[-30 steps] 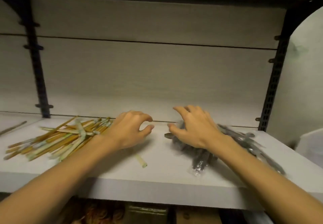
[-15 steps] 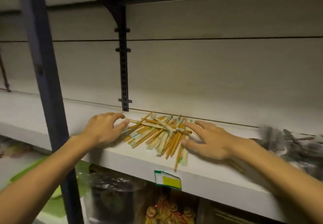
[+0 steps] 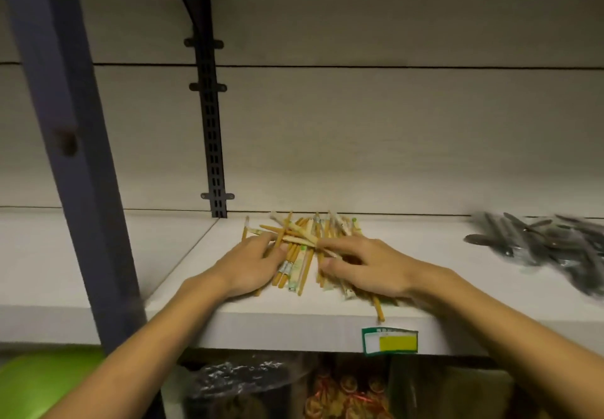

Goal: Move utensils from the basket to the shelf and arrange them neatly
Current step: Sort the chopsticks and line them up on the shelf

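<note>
Chopsticks: a loose heap of tan bamboo chopsticks in pale paper sleeves point(image 3: 304, 248) lies on the white shelf board point(image 3: 441, 291), near its front edge, just right of the black slotted upright point(image 3: 212, 144).
What has changed: half a second ago we saw the heap fanned out and slanting, with our hands out at its flanks; now the sticks run mostly front to back and sit tighter.
Left hand: our left hand point(image 3: 251, 266) lies flat on the heap's left side, fingers together, pressing inward; it pinches nothing.
Right hand: our right hand point(image 3: 366, 266) covers the right side, fingers loosely spread over the sticks, thumb tucked toward the middle; no single stick is pinched.
Stragglers: one stick point(image 3: 379, 309) pokes past the shelf lip above the green and yellow price label point(image 3: 389, 341), and a few sticks at the back cross the rest.
Meaning for the task: we judge the squaring-up well under way, not finished.
Neighbours: the dark plastic spoons in clear wrap point(image 3: 542, 245) lie well apart to the right, blurred.
Basket: not in view.
</note>
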Motion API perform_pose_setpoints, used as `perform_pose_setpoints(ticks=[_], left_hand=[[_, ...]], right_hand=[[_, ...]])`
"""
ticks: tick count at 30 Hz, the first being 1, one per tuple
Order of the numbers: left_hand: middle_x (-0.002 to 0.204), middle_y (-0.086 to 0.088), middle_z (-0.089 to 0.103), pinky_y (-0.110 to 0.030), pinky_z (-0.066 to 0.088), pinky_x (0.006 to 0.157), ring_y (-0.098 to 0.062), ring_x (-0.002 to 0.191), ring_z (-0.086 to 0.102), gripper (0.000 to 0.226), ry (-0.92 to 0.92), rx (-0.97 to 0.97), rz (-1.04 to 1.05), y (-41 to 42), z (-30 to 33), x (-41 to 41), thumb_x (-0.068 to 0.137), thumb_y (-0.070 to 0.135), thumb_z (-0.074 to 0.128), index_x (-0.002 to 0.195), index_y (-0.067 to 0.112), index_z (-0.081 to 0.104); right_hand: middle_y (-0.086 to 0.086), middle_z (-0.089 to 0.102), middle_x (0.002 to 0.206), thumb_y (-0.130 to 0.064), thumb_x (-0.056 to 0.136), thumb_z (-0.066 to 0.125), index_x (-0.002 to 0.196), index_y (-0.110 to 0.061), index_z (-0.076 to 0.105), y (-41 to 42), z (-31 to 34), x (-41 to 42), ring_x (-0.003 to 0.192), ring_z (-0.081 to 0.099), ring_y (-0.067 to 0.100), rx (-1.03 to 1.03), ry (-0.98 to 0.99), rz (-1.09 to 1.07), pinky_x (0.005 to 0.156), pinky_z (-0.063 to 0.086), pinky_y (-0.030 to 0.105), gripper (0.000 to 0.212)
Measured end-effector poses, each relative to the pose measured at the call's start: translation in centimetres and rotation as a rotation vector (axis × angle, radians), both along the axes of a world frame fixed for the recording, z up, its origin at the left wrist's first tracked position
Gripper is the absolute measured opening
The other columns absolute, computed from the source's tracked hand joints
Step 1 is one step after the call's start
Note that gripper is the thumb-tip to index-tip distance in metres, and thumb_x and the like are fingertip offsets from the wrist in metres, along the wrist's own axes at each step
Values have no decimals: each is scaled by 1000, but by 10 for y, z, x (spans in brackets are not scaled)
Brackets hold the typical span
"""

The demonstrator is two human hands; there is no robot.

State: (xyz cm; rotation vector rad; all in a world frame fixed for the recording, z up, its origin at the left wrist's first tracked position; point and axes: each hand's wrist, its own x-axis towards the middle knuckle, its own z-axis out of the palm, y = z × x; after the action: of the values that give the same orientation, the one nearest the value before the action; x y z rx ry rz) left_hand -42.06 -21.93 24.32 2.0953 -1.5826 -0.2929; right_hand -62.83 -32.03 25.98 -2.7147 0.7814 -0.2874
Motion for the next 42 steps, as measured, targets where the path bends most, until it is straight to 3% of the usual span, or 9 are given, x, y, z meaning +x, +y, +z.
perform_pose_setpoints(ticks=[6, 10, 16, 20, 24, 26, 30, 34, 42], left_hand=[[155, 13, 26, -41, 24, 116, -13, 142, 26, 52, 74, -77, -140, -1, -3, 3, 96, 57, 33, 146, 46, 22], [160, 14, -4, -48, 6, 120, -17, 149, -5, 58, -87, 37, -158, 0, -2, -6, 87, 76, 12, 143, 61, 6], [158, 9, 20, -51, 15, 117, -21, 145, 19, 46, -162, 65, -161, 3, 11, -24, 98, 57, 24, 141, 46, 34], [123, 16, 43, -28, 42, 95, -2, 108, 49, 22, 96, -16, -205, 5, 10, -22, 99, 33, 42, 118, 32, 54], [128, 10, 48, -28, 47, 84, -3, 102, 52, 20, 113, -52, -174, 6, 9, -21, 101, 27, 36, 112, 31, 53], [147, 6, 36, -25, 43, 91, -6, 119, 47, 27, 71, -11, -199, 4, 9, -21, 102, 30, 35, 126, 34, 46], [159, 17, -8, -42, 7, 119, -12, 148, -6, 46, -46, 45, -272, 3, 8, -24, 98, 54, 33, 143, 47, 29], [159, 17, -2, -47, 0, 120, -9, 146, -13, 52, -116, 105, -290, 6, 8, -28, 79, 83, 32, 129, 70, 29], [159, 11, 17, -48, 14, 119, -7, 147, 2, 84, -185, 58, -205, 6, 9, -25, 67, 91, 22, 142, 53, 30]], right_hand=[[-15, 22, 158, -64, 93, 37, 149, -46, 21, 14, -1, 9, 149, 7, 18, -81, 105, 56, 118, 12, 37, 61], [-9, 27, 158, -69, 88, 43, 146, -56, 15, 14, 1, 5, 142, 30, 18, 86, -90, 59, 113, 28, 32, 66], [-16, -3, 162, -78, 85, 28, 148, -51, 15, 8, 1, -31, 148, -6, 11, 16, 225, 24, 120, -5, 49, 70], [-7, -2, 163, -66, 95, 20, 152, -42, 10, -8, -6, -31, 149, -8, 19, -15, 224, -40, 120, -3, 40, 63], [-4, 14, 162, -52, 101, 20, 153, -36, 19, -23, -9, -27, 149, 5, 23, -55, 147, -54, 120, 4, 43, 54], [-3, 21, 160, -56, 100, 19, 152, -37, 22, -29, -14, -25, 149, 8, 25, -58, 111, -45, 121, 7, 47, 55], [-9, 8, 162, -72, 90, 10, 149, -48, 14, -22, -11, -24, 149, -5, 19, -45, 81, 7, 120, 1, 54, 64], [-10, -1, 163, -79, 84, 20, 146, -58, 5, -16, -14, -22, 149, -8, 20, -94, 252, 30, 119, -4, 52, 67], [-15, -1, 162, -80, 80, 22, 147, -56, 9, -29, -7, -59, 149, -7, 15, -39, 265, -16, 119, -5, 45, 72]])
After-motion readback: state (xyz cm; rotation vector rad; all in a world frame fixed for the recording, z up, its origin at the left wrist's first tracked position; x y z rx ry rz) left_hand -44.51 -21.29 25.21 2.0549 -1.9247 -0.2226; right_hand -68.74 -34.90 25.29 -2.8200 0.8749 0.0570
